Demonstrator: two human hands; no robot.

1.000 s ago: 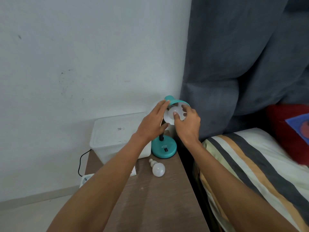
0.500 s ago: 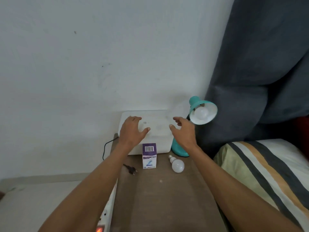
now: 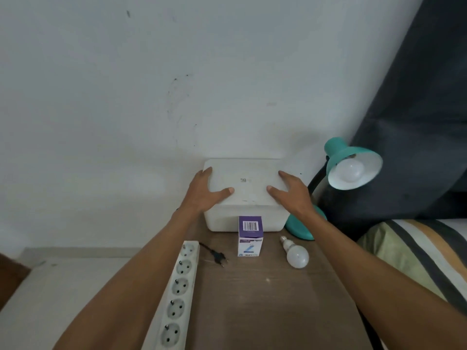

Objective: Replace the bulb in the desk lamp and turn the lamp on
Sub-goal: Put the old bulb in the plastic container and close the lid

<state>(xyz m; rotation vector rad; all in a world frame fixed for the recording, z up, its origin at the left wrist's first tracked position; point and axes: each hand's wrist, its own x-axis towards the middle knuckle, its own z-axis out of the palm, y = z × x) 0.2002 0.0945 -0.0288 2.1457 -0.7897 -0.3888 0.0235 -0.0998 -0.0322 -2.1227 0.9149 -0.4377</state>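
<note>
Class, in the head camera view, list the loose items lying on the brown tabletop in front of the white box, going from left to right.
power strip → black plug → purple and white bulb carton → loose bulb

lamp (image 3: 338, 152): teal | box (image 3: 250, 233): purple-white | bedding (image 3: 414, 251): striped | table (image 3: 265, 299): brown woodgrain | curtain (image 3: 417, 97): dark grey

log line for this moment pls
hands: left, right on white box | lamp: bulb fitted, unlit | plug: out
</note>
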